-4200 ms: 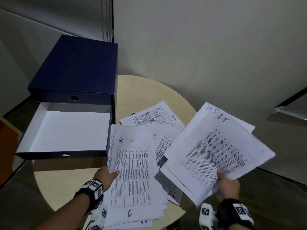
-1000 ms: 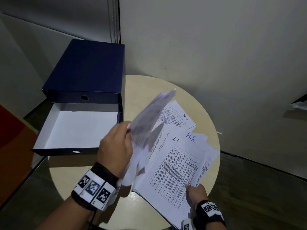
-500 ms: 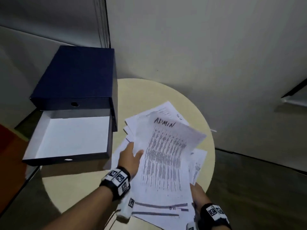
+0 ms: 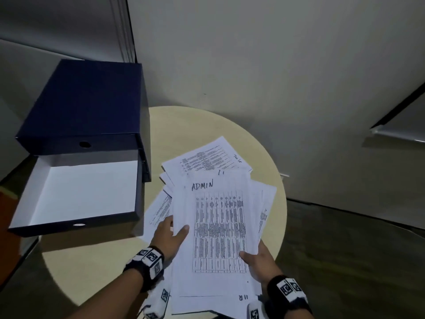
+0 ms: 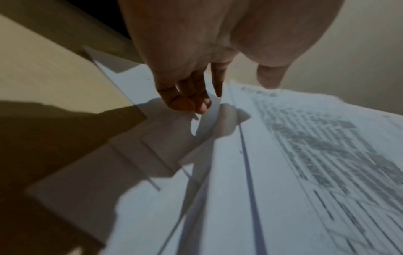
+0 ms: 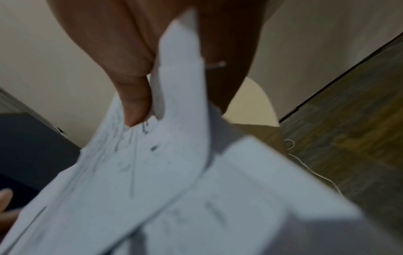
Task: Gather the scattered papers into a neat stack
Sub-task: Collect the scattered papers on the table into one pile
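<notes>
Gripping: right hand (image 4: 258, 261) pinches the near right edge of the paper stack (image 4: 218, 238), thumb on top, fingers beneath.
Left hand (image 4: 169, 236): thumb over the stack's left edge, fingers reaching down onto the sheets below; forearm angled in from lower left.
Stack position: over the round table (image 4: 207, 125), atop scattered papers (image 4: 207, 157), just beside the open blue file box (image 4: 78, 107).
Writing: "ADMIN" handwritten on the top sheet; printed table unreadable.

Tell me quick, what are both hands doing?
Left hand: grips the left edge of the ADMIN sheet.
Right hand: pinches the paper pile at its right corner.
</notes>
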`<act>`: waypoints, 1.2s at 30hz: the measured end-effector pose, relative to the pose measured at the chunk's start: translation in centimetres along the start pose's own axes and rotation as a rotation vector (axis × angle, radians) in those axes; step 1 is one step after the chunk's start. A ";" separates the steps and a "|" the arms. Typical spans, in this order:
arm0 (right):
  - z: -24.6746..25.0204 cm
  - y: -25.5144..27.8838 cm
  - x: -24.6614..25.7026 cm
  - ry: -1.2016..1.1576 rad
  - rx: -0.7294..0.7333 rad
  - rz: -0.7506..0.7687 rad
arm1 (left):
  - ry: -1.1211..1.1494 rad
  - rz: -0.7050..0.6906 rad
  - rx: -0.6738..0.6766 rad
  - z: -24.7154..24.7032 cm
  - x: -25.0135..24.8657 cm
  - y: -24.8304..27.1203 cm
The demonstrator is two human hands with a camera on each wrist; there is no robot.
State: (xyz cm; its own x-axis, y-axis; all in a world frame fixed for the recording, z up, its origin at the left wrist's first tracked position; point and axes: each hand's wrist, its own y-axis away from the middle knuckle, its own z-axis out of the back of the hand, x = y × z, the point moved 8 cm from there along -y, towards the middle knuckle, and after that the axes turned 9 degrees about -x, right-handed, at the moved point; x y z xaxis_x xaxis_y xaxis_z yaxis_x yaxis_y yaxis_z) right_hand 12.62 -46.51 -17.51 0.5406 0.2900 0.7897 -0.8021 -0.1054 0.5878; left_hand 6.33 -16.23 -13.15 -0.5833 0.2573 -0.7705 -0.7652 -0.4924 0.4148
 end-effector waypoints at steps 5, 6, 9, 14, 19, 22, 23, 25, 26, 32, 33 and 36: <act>-4.3 1.0 3.2 0.048 0.163 0.036 | 0.375 0.145 -0.011 2.4 2.0 1.0; -5.4 1.2 3.7 0.093 0.177 0.040 | 0.387 0.175 -0.046 2.9 3.0 0.9; -7.3 1.3 4.9 0.205 0.089 0.034 | 0.329 0.229 -0.153 4.3 5.9 0.6; -1.5 0.4 5.4 0.425 -0.525 -0.040 | 0.205 0.258 -0.138 4.7 10.2 -0.5; -1.1 -1.2 2.9 0.204 -0.488 -0.154 | 0.135 0.243 -0.099 4.3 11.7 -1.7; -2.1 -1.4 2.3 0.197 -0.354 -0.164 | 0.121 0.266 -0.113 4.3 12.5 -1.8; -2.2 -1.4 2.3 0.188 -0.324 -0.152 | 0.122 0.267 -0.115 4.3 12.4 -1.8; -1.9 -1.1 2.5 0.157 -0.312 -0.122 | 0.118 0.276 -0.113 4.2 12.5 -1.8; -1.6 -1.0 2.7 0.136 -0.320 -0.108 | 0.117 0.276 -0.107 4.2 12.5 -1.7; 3.5 -1.7 2.3 0.047 -0.427 -0.120 | 0.118 0.295 -0.117 4.3 13.1 -2.0; 4.4 -1.4 2.9 0.011 -0.452 -0.125 | 0.117 0.291 -0.115 4.3 13.0 -2.0; 7.4 -0.1 5.7 -0.122 -0.532 -0.071 | 0.129 0.285 -0.116 4.4 12.5 -1.9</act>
State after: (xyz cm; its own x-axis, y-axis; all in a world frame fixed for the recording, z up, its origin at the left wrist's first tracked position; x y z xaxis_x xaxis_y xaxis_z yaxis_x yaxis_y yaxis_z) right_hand 17.67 -51.93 -11.76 0.5983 0.1628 0.7845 -0.7629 0.4148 0.4958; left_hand -0.74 -8.45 -21.47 -0.7245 -0.0081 -0.6892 -0.5355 -0.6230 0.5702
